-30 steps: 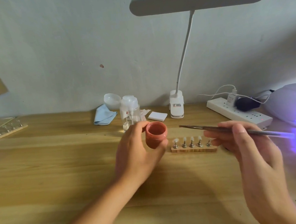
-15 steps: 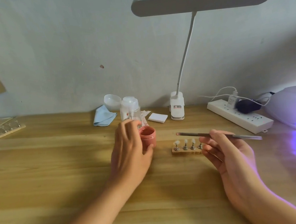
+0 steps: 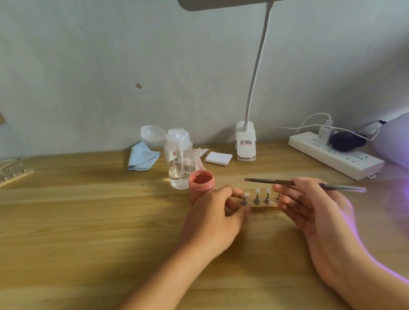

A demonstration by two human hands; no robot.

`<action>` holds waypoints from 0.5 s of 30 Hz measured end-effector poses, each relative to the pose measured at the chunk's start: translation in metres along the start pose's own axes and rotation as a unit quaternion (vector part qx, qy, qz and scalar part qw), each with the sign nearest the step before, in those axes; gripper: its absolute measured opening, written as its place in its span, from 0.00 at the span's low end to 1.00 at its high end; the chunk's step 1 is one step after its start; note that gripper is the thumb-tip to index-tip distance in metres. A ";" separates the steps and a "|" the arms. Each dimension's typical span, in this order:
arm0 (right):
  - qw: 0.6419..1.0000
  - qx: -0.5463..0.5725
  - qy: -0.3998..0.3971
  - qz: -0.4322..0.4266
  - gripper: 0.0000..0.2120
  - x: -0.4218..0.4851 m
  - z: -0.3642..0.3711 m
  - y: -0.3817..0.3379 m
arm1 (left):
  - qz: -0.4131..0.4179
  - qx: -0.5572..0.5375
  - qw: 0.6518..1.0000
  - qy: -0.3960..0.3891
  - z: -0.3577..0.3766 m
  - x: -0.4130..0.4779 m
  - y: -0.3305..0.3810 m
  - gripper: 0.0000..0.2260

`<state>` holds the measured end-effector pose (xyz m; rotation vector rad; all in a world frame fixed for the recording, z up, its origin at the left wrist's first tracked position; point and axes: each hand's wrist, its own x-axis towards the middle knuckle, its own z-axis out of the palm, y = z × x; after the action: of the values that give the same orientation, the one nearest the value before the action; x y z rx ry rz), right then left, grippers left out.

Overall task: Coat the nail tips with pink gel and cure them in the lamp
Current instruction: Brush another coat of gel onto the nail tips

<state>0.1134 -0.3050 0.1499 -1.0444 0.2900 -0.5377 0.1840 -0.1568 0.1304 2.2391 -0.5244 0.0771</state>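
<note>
A small wooden strip (image 3: 263, 208) lies mid-table and carries clear nail tips (image 3: 256, 192) on metal stands. My left hand (image 3: 213, 219) pinches the strip's left end between thumb and fingers. My right hand (image 3: 313, 204) holds a thin gel brush (image 3: 271, 180) across the strip, bristles pointing left, and its lower fingers touch the strip's right end. An open pink gel jar (image 3: 201, 184) stands on the table just behind my left hand. The curing lamp (image 3: 407, 140) glows purple at the right edge.
A clear pump bottle (image 3: 180, 161) stands behind the jar, with a blue cloth (image 3: 142, 157) and white pads (image 3: 218, 157) near it. A clip-on desk lamp (image 3: 246, 144) and a power strip (image 3: 336, 157) sit along the wall. Another nail strip (image 3: 3, 178) lies far left.
My left hand set the pink jar down beside the pump bottle and moved right onto the strip's left end. My right hand with the brush lowered toward the strip's right end.
</note>
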 end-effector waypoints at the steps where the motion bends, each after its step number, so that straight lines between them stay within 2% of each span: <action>1: 1.000 -0.002 0.000 -0.002 0.02 0.000 0.001 0.000 | -0.005 -0.008 1.000 0.006 0.000 0.000 0.000 0.06; 7: 0.999 -0.037 -0.012 -0.025 0.09 -0.005 0.002 -0.001 | 0.035 0.055 0.997 0.043 0.002 -0.007 0.001 0.08; 12: 0.993 -0.084 -0.075 -0.023 0.03 -0.010 0.000 -0.002 | 0.031 -0.041 0.998 0.029 -0.002 -0.008 -0.005 0.08; 15: 0.983 -0.155 -0.092 -0.036 0.06 -0.010 -0.002 0.002 | -0.004 -0.094 0.995 0.022 -0.005 -0.005 -0.010 0.07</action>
<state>0.1046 -0.2999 0.1469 -1.4017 0.1748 -0.4659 0.1838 -0.1459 0.1258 2.0501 -0.4791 0.0710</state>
